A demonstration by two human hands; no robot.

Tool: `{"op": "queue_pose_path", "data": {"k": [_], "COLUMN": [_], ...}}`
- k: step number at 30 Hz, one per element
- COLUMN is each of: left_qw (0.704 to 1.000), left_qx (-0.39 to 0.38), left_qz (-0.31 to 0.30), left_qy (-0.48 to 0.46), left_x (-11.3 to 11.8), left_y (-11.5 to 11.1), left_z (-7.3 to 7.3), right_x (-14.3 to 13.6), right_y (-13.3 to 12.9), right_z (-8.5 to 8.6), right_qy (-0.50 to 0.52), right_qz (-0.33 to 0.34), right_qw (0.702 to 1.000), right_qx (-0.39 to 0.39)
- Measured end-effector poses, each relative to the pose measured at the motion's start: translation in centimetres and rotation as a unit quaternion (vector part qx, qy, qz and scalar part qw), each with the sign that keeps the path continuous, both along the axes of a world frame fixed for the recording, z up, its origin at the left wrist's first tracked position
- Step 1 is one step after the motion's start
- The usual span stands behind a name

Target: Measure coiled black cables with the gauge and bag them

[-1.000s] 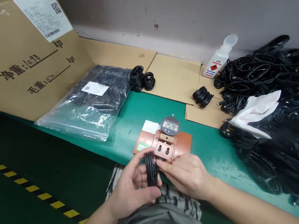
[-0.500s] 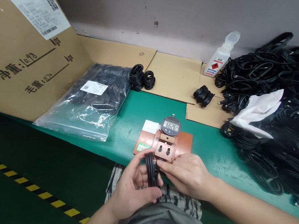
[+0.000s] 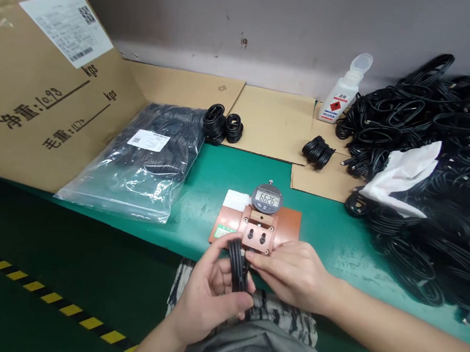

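Note:
My left hand [image 3: 209, 295] is closed round a coiled black cable [image 3: 238, 266] at the front edge of the green table. My right hand [image 3: 291, 271] has its fingertips at the cable's connector end, against the lower edge of a copper-coloured fixture [image 3: 258, 236]. Its fingers are pressed together, and the connector is mostly hidden by them. On top of the fixture stands a round digital gauge [image 3: 267, 198] with a lit number display. The fixture rests on a reddish-brown base plate [image 3: 289, 224].
A large cardboard box [image 3: 24, 74] leans in at the left, beside a clear bag of cables [image 3: 143, 168]. Small coils [image 3: 215, 124] lie behind. A white bottle [image 3: 339, 97], a white cloth [image 3: 400, 174] and a big cable heap [image 3: 428, 240] occupy the right.
Both hands have stayed in nearly the same place, holding the cable at the fixture. The view has shifted very slightly.

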State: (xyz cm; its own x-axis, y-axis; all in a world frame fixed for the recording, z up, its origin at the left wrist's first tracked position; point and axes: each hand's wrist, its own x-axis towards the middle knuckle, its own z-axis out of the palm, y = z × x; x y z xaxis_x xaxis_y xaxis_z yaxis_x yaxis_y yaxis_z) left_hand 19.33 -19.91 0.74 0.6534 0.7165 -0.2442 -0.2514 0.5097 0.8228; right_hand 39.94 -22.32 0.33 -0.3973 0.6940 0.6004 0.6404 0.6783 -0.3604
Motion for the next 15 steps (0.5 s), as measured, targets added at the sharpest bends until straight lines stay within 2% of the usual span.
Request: {"op": "queue_pose_path", "data": {"k": [15], "left_qw": [1.0], "left_qx": [0.003], "left_qz": [0.002], "left_qy": [0.009], "left_x": [0.01], "left_y": [0.05], "left_z": [0.13], "right_x": [-0.02], "right_y": [-0.04], "right_z": [0.05], "right_qy": [0.01], "right_qz": [-0.009], "right_qw": [1.0], "right_qx": [0.007]}}
